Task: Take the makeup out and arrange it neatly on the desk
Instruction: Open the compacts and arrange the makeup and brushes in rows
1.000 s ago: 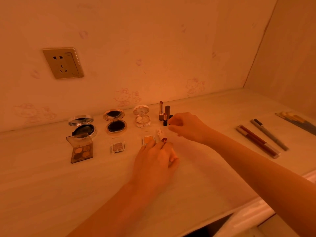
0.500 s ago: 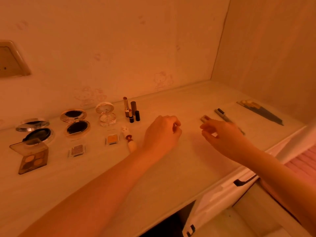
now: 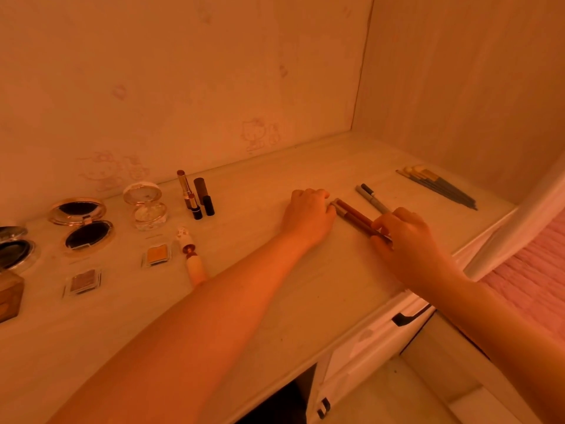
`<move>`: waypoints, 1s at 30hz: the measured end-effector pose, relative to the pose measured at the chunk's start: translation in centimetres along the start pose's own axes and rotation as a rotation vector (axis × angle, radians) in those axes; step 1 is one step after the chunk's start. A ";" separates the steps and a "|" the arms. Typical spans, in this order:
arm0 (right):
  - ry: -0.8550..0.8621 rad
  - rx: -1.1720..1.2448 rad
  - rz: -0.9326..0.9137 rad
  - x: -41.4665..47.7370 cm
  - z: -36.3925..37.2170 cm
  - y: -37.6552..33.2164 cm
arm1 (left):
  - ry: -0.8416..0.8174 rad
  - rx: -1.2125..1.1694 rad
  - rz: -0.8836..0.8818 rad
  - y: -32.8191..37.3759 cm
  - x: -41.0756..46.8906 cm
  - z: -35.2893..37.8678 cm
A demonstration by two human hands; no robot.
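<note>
Two brown makeup pencils (image 3: 354, 217) lie side by side on the pale desk (image 3: 275, 301). My left hand (image 3: 308, 217) touches their far tip with curled fingers. My right hand (image 3: 403, 240) pinches their near end. A grey pen pair (image 3: 371, 198) lies just beyond, and several brushes (image 3: 437, 186) lie at the far right. On the left stand open compacts (image 3: 82, 223), a clear round compact (image 3: 146, 205), lipsticks (image 3: 194, 194), small eyeshadow pans (image 3: 157, 254) and a cream lip tube (image 3: 191, 255).
The wall with cartoon stickers (image 3: 260, 134) runs behind the desk, and a side panel (image 3: 458, 87) closes the right corner. A drawer handle (image 3: 409, 316) shows below the desk's front edge. A pink bed cover (image 3: 535, 270) lies at the right.
My view swung right. Both hands left the lipsticks and lip tube and moved right to the brown pencils, the left one reaching the tip and the right one closing on the near end.
</note>
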State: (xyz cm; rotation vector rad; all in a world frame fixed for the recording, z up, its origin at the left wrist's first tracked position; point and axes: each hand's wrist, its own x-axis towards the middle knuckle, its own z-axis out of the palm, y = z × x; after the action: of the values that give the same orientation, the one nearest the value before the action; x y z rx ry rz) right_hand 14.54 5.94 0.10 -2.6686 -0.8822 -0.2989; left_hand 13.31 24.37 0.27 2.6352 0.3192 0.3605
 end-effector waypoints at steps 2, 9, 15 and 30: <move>-0.008 -0.017 -0.002 0.1 0.2 0.0 | -0.022 0.017 0.004 0.1 0.2 0.3; 0.002 -0.177 -0.038 -0.3 0.1 -0.4 | 0.007 0.039 0.006 0.2 0.2 0.7; 0.027 -0.289 -0.047 -0.8 0.2 -1.1 | 0.076 -0.135 -0.094 0.0 -0.6 0.2; 0.089 0.168 -0.054 -1.5 -1.4 -5.6 | 0.217 -1.096 -0.414 -1.2 -4.2 -5.9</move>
State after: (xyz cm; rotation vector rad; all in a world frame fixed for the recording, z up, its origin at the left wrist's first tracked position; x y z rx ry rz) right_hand 9.76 8.90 2.22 -2.4610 -0.9108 -0.3382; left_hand 7.38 26.69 3.97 1.4229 0.5316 0.4940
